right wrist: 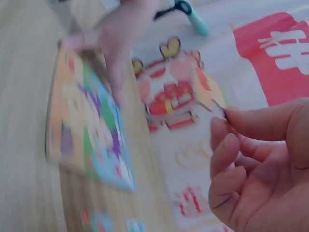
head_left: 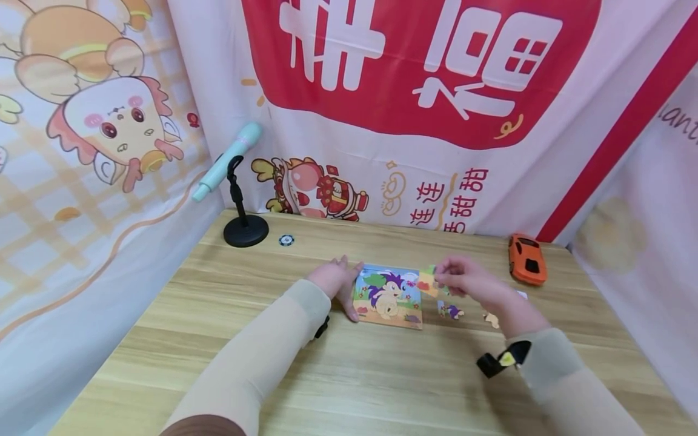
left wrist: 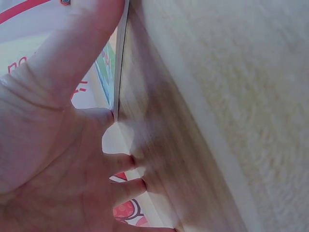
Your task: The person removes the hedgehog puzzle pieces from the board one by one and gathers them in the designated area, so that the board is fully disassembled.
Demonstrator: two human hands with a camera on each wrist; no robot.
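A square jigsaw board (head_left: 376, 320) with a purple-haired cartoon hedgehog picture lies on the wooden table. My left hand (head_left: 338, 284) touches its left edge, thumb at the near corner and fingers spread; the left wrist view shows these fingers (left wrist: 128, 191) straight, their tips on the table. Over the board's right side, my right hand (head_left: 469, 280) pinches a puzzle piece (head_left: 427, 282) with an orange and red print between thumb and fingertips. The piece (right wrist: 206, 88) is held up off the table. Beneath the right hand lies a loose purple-and-blue piece (head_left: 451, 310).
Another loose piece (head_left: 492, 320) and a pale one (head_left: 521, 294), partly hidden by my wrist, lie to the right. An orange toy car (head_left: 527, 259) sits at the back right. A mint microphone (head_left: 229, 158) on a black stand (head_left: 245, 231) and a round chip (head_left: 286, 240) are back left.
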